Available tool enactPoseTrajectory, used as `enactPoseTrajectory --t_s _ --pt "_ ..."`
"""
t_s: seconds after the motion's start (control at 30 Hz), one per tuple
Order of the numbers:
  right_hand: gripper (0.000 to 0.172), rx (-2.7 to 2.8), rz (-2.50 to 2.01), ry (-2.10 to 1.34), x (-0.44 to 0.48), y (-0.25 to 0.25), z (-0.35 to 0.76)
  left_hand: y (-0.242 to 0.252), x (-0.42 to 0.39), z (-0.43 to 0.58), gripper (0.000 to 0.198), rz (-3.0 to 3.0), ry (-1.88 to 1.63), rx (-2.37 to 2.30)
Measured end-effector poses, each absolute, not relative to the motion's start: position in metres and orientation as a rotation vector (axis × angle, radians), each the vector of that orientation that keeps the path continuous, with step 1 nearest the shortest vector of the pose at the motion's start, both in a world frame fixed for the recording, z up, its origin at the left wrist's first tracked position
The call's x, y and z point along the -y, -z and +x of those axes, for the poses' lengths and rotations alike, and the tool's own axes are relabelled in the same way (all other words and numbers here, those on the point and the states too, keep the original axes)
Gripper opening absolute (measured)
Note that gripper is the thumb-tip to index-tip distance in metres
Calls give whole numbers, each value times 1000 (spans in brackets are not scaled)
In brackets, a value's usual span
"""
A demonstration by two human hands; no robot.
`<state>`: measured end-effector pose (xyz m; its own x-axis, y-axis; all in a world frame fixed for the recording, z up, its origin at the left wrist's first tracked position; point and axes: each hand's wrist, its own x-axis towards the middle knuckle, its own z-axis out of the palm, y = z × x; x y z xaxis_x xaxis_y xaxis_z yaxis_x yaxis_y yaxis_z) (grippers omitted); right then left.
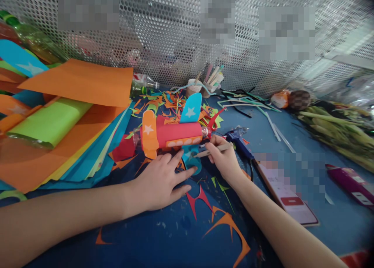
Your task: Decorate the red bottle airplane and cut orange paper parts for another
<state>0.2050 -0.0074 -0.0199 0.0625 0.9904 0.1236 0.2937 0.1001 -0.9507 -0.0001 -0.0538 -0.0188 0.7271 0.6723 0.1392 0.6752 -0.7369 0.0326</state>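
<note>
Left hand (162, 182) lies flat and spread on the table (163, 236) just in front of the plane (175, 135), holding nothing, its fingertips at the plane's near side and beside a blue wing (191, 160) that sticks out from under it. Right hand (222, 157), at the plane's nose end, is closed on a thin stick (214, 149) whose tip points in at that wing. The plane looks well along: its body is wrapped in red, an orange tail piece (149, 133) with a star is on, a second blue wing (190, 109) stands up behind, and a red propeller (214, 118) sits at the nose. The near wing seems to be the part in work; whether it is fixed I cannot tell. A glue gun (238, 139) lies right of the plane, paper sheets (73, 135) to its left, scraps (157, 102) behind.
</note>
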Motion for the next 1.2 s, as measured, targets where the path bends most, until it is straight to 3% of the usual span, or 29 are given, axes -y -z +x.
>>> enactPoseTrajectory --t_s 1.2 --pt "25 1437 -1360 -945 9 19 204 17 55 0 49 -2909 225 1136"
